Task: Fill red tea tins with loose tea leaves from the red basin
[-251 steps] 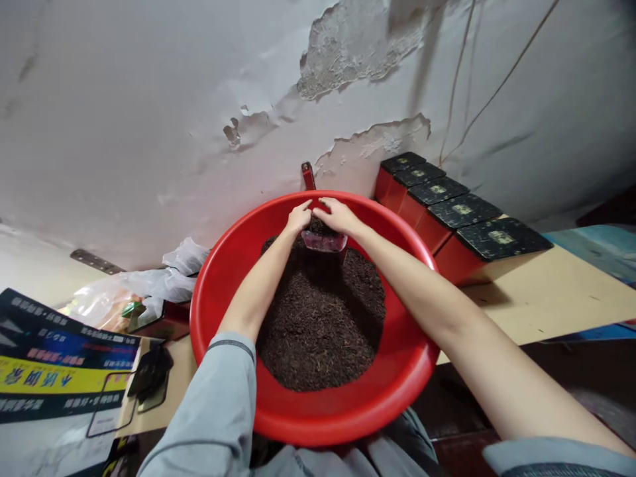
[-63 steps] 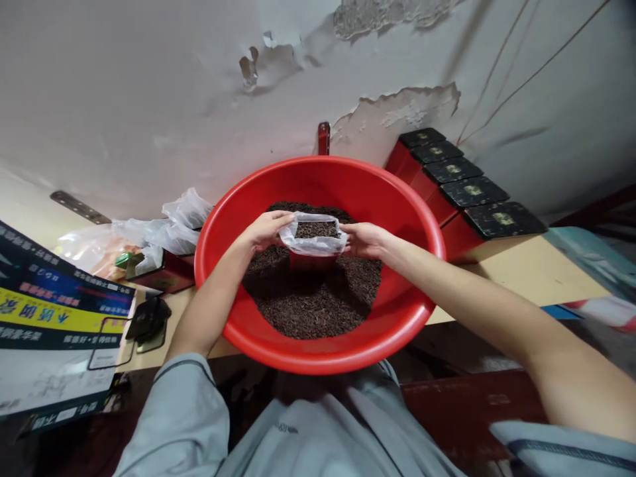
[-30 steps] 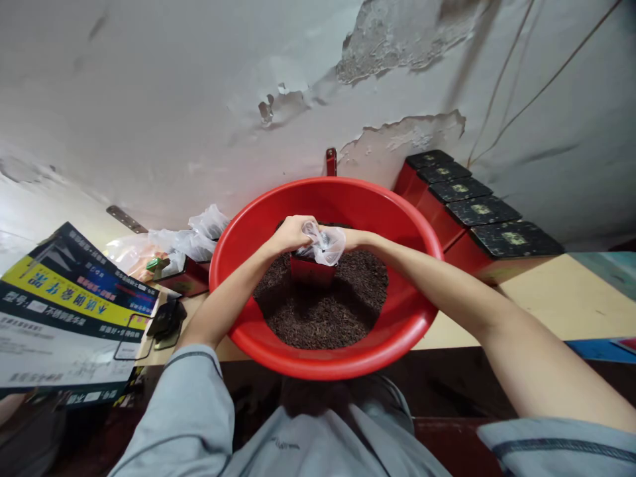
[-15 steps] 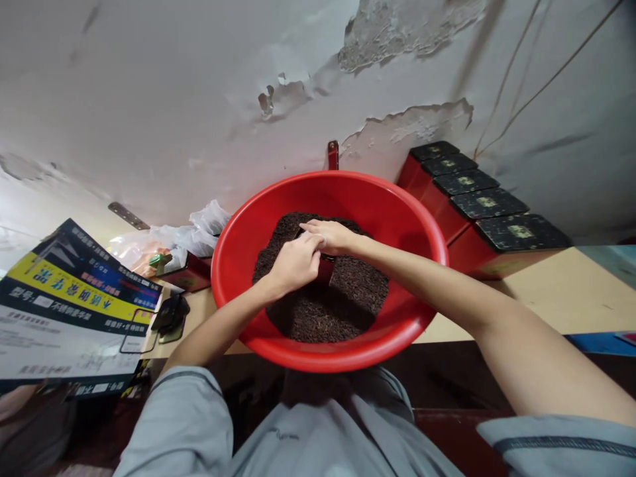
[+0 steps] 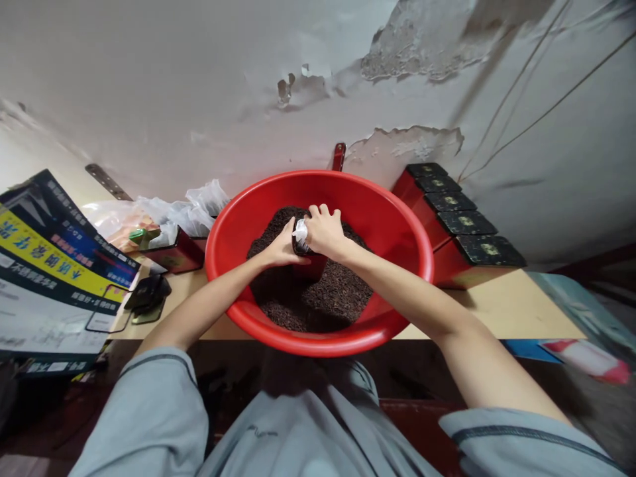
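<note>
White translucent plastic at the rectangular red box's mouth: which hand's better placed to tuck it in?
Probably the right hand: it lies over the red box, beside the plastic. The left hand seems to steady the box's side.

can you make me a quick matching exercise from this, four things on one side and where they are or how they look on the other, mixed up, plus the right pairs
Things
1. basin
2. row of tins
3. printed board
4. tin in the basin

Places and looks
A. at the left edge of the picture, with a yellow band
B. white plastic at its top, left hand and right hand at it
C. red and round, holding loose dark bits
D. right of the basin, with black tops

Pairs: 1-C, 2-D, 3-A, 4-B
</note>
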`<state>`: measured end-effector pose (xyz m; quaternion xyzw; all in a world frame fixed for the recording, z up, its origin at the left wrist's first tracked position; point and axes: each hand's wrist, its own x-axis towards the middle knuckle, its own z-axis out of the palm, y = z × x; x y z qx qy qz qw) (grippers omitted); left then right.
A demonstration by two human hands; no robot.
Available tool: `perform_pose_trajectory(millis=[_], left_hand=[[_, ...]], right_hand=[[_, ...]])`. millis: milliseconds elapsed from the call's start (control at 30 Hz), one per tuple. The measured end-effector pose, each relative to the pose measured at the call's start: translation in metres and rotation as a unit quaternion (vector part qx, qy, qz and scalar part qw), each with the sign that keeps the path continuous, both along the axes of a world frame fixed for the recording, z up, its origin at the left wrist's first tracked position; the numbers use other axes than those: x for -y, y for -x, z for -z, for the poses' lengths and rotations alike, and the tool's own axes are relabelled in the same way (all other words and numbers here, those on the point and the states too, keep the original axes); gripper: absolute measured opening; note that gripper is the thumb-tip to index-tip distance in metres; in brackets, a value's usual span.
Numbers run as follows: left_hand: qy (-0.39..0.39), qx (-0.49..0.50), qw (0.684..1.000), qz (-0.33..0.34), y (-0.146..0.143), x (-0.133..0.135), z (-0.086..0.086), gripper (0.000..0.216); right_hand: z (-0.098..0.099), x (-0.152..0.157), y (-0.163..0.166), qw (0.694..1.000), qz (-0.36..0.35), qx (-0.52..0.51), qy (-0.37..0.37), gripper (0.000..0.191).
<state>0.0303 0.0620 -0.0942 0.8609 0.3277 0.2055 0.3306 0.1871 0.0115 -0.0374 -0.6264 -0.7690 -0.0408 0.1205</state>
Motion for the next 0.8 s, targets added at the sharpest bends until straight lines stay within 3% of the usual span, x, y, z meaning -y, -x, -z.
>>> perform_pose_trajectory(millis=[133,233,333,500,633,700,800], left_hand=[[0.050,0.058,0.994,0.077,0.005,-0.009,-0.003,0.129],[0.087,0.047,0.989,0.111,0.004,-0.012,-0.013,0.126],[0.086,-0.009,0.993,0.077,-0.002,-0.010,-0.028,0.115],[-0.042,0.002,0.997,-0.066,-0.025,0.002,-0.036,0.079],[-0.003,0.057,0.997,-0.054,-0.038,0.005,-0.032,0.032],[0.009,0.058,0.997,-0.050,-0.038,0.005,-0.035,0.017],[-0.020,0.045,0.997,-0.058,-0.034,0.007,-0.043,0.008]], right_hand=[[0.002,-0.006,-0.018,0.989,-0.057,-0.129,0.042,0.015],[-0.001,-0.015,-0.034,0.953,-0.103,-0.266,0.102,0.027],[-0.008,-0.017,-0.043,0.935,-0.119,-0.305,0.133,0.035],[-0.022,-0.007,-0.037,0.958,-0.160,-0.238,-0.013,0.008],[-0.028,-0.003,-0.044,0.935,-0.188,-0.299,-0.013,0.010],[-0.029,-0.004,-0.060,0.907,-0.200,-0.369,0.036,0.021],[-0.022,-0.009,-0.089,0.872,-0.204,-0.423,0.142,0.074]])
